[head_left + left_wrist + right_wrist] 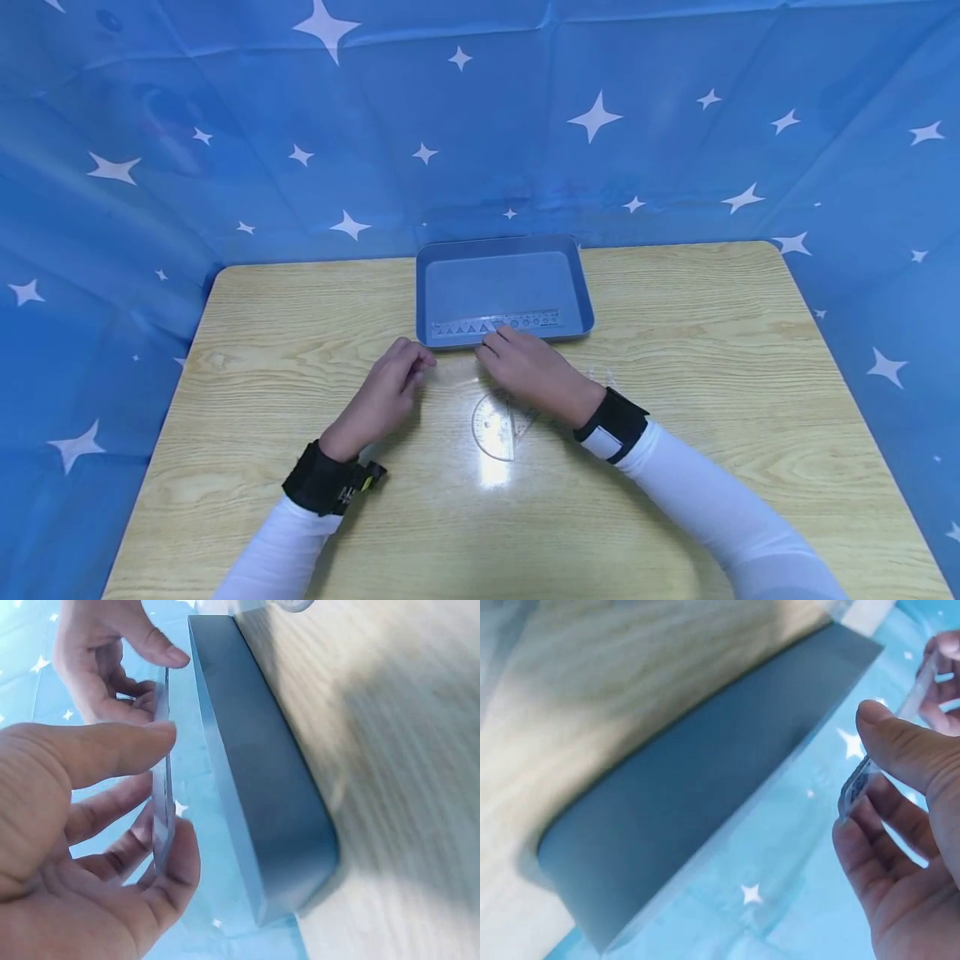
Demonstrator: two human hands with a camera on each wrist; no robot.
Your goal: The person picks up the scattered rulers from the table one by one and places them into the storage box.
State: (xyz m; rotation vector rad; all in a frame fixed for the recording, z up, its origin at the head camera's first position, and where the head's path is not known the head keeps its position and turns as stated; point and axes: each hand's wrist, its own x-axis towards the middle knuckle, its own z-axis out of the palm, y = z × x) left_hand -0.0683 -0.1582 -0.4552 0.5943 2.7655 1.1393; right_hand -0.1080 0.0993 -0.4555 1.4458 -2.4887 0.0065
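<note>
A clear flat plastic piece point(453, 372) stretches between both hands, in front of the blue tray point(498, 243). In the left wrist view my left hand point(382, 398) grips one end of the plastic piece point(162, 832) between thumb and fingers. The other end is pinched by my right hand point(536, 375), whose thumb point(896, 746) presses its edge in the right wrist view. Dark markings show on the piece near that thumb; its exact kind is unclear. Inside the tray, along its near wall, lies a clear stencil ruler point(450, 328) with triangle and circle cutouts.
A clear protractor point(487, 427) lies on the wood-grain table point(300, 333) below the hands. Beside it, a clear set square point(524, 422) is partly covered by the right arm. Another clear pointed piece point(611, 379) shows beyond that wrist. A blue star-patterned cloth point(450, 108) hangs behind.
</note>
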